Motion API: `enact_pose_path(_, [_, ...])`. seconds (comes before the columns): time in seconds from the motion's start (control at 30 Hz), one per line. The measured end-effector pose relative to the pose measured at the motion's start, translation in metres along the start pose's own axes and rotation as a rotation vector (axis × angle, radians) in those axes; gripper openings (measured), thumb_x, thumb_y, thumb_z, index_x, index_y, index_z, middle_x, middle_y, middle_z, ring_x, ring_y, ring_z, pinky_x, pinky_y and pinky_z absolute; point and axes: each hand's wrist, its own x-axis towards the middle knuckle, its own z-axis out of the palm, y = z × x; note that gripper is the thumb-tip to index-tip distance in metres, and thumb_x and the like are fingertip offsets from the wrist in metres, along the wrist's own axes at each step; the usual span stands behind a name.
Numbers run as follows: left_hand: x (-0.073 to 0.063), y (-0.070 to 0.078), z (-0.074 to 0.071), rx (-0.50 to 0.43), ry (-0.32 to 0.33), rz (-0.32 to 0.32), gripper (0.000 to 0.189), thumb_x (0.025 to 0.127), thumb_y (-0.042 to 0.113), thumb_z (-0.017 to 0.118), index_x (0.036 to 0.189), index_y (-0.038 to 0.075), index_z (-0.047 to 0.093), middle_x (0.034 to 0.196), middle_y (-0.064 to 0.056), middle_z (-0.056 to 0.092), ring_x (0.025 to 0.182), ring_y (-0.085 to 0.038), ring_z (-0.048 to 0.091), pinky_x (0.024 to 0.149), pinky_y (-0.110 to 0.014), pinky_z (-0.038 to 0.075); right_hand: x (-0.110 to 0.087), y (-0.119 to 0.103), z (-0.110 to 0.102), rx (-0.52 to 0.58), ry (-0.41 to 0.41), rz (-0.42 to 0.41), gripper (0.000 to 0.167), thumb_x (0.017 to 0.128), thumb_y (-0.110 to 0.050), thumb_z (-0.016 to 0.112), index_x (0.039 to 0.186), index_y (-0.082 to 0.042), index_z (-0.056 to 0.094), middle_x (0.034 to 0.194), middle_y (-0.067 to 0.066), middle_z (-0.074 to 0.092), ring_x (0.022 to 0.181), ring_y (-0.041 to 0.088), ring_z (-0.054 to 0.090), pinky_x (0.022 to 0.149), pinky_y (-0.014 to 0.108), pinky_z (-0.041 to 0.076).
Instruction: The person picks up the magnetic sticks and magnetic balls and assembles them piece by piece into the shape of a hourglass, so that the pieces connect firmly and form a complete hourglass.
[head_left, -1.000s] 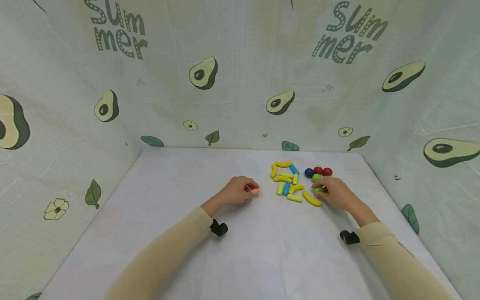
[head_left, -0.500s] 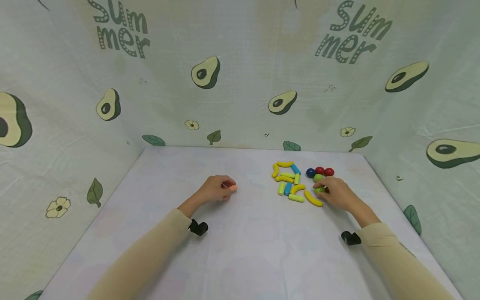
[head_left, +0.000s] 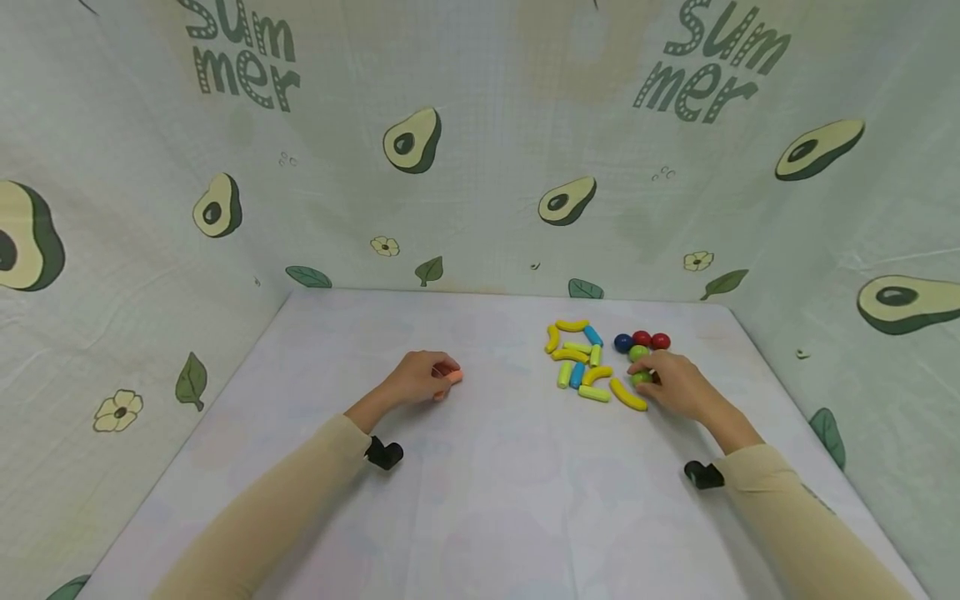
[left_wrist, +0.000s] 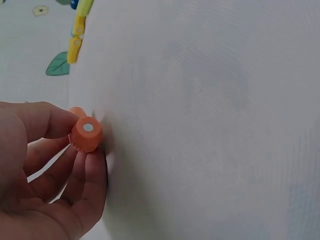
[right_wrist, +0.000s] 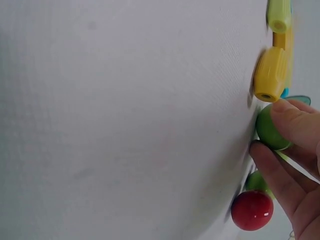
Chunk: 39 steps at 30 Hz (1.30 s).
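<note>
Between thumb and fingers, my left hand (head_left: 416, 379) pinches an orange magnetic rod (left_wrist: 82, 141) with a silver disc in its end. Another orange bit shows behind it in the left wrist view; I cannot tell if it is a separate piece. To the right, my right hand (head_left: 677, 387) holds a green ball (right_wrist: 270, 129) with thumb and fingers, low at the table. A yellow curved rod (head_left: 627, 395) lies just left of that ball. Beyond it sit a second green ball (head_left: 638, 354), a blue ball (head_left: 623, 342) and two red balls (head_left: 661, 341).
Left of the balls, several yellow curved rods (head_left: 572, 325), light green rods (head_left: 594, 394) and blue rods (head_left: 577, 375) lie in a joined-up outline. The white table (head_left: 480, 500) is enclosed by an avocado-print cloth (head_left: 480, 167) at the back and sides.
My left hand has moved left, away from the rods, with the orange rod in its fingers, slowing in the last half second. The right hand stays at the green ball.
</note>
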Motion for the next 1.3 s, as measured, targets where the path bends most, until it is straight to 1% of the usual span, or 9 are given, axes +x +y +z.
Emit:
enact_pose_path(0.23, [-0.002, 0.000, -0.001, 0.007, -0.002, 0.002, 0.029, 0.097, 0.010, 0.069, 0.126, 0.008, 0.072, 0.102, 0.000, 0.072, 0.090, -0.015, 0.065, 0.086, -0.034, 0.055, -0.002, 0.001, 0.000, -0.004, 0.005, -0.027, 0.025, 0.094, -0.005, 0.080, 0.118, -0.004, 0.076, 0.122, 0.018, 0.071, 0.096, 0.029, 0.063, 0.092, 0.055, 0.058])
enact_pose_path(0.43, [-0.002, -0.001, 0.000, 0.012, -0.002, 0.003, 0.028, 0.099, 0.013, 0.070, 0.126, 0.009, 0.072, 0.102, 0.001, 0.072, 0.092, -0.015, 0.066, 0.089, -0.035, 0.055, -0.004, 0.002, -0.003, -0.001, -0.003, -0.068, 0.025, 0.094, -0.004, 0.080, 0.118, -0.004, 0.077, 0.120, 0.016, 0.073, 0.093, 0.026, 0.063, 0.088, 0.052, 0.059])
enact_pose_path(0.6, [0.001, -0.001, 0.001, 0.024, 0.003, 0.011, 0.029, 0.097, 0.012, 0.068, 0.126, 0.010, 0.072, 0.104, 0.001, 0.072, 0.093, -0.014, 0.065, 0.089, -0.035, 0.054, -0.006, -0.004, -0.008, 0.010, 0.048, -0.087, 0.026, 0.095, -0.004, 0.079, 0.121, -0.003, 0.076, 0.119, 0.015, 0.074, 0.093, 0.026, 0.065, 0.085, 0.049, 0.061])
enact_pose_path(0.7, [0.000, -0.001, 0.000, 0.026, 0.009, 0.004, 0.029, 0.096, 0.012, 0.069, 0.125, 0.011, 0.072, 0.105, 0.001, 0.071, 0.092, -0.014, 0.066, 0.088, -0.034, 0.054, -0.003, -0.017, -0.006, 0.043, 0.070, -0.111, 0.028, 0.096, -0.005, 0.078, 0.123, -0.004, 0.075, 0.117, 0.012, 0.074, 0.094, 0.026, 0.067, 0.084, 0.046, 0.063])
enact_pose_path(0.83, [0.000, -0.001, -0.001, 0.017, 0.008, -0.017, 0.028, 0.096, 0.014, 0.069, 0.124, 0.012, 0.072, 0.105, 0.001, 0.072, 0.090, -0.013, 0.066, 0.087, -0.034, 0.054, 0.004, -0.041, -0.003, 0.097, 0.085, -0.161, 0.030, 0.096, -0.005, 0.078, 0.126, -0.004, 0.074, 0.116, 0.011, 0.073, 0.095, 0.026, 0.068, 0.084, 0.045, 0.063])
enact_pose_path(0.9, [0.001, -0.001, 0.000, 0.008, 0.002, -0.019, 0.028, 0.096, 0.015, 0.070, 0.124, 0.012, 0.072, 0.104, 0.001, 0.072, 0.088, -0.014, 0.066, 0.087, -0.034, 0.054, 0.007, -0.052, -0.001, 0.115, 0.087, -0.170, 0.033, 0.096, -0.006, 0.078, 0.129, -0.003, 0.073, 0.119, 0.012, 0.073, 0.097, 0.026, 0.068, 0.086, 0.046, 0.063])
enact_pose_path(1.03, [0.003, -0.002, 0.001, 0.003, -0.003, -0.031, 0.027, 0.097, 0.017, 0.070, 0.124, 0.012, 0.071, 0.102, 0.002, 0.072, 0.087, -0.013, 0.066, 0.088, -0.034, 0.053, 0.016, -0.072, 0.007, 0.153, 0.071, -0.161, 0.039, 0.098, -0.009, 0.076, 0.136, -0.003, 0.068, 0.126, 0.013, 0.072, 0.101, 0.025, 0.069, 0.090, 0.046, 0.062])
enact_pose_path(1.2, [0.001, -0.001, 0.001, 0.018, -0.001, -0.038, 0.025, 0.100, 0.021, 0.071, 0.123, 0.012, 0.071, 0.099, 0.002, 0.072, 0.085, -0.013, 0.065, 0.087, -0.034, 0.053, 0.030, -0.093, 0.019, 0.217, 0.068, -0.186, 0.036, 0.097, -0.006, 0.078, 0.131, -0.001, 0.071, 0.124, 0.014, 0.073, 0.099, 0.026, 0.069, 0.091, 0.046, 0.062])
enact_pose_path(1.3, [0.001, 0.000, 0.000, 0.018, 0.001, -0.030, 0.024, 0.100, 0.020, 0.071, 0.123, 0.011, 0.071, 0.099, 0.001, 0.071, 0.084, -0.014, 0.065, 0.086, -0.034, 0.053, 0.037, -0.103, 0.026, 0.246, 0.067, -0.179, 0.034, 0.096, -0.006, 0.079, 0.129, -0.001, 0.072, 0.123, 0.014, 0.073, 0.101, 0.027, 0.068, 0.094, 0.046, 0.061])
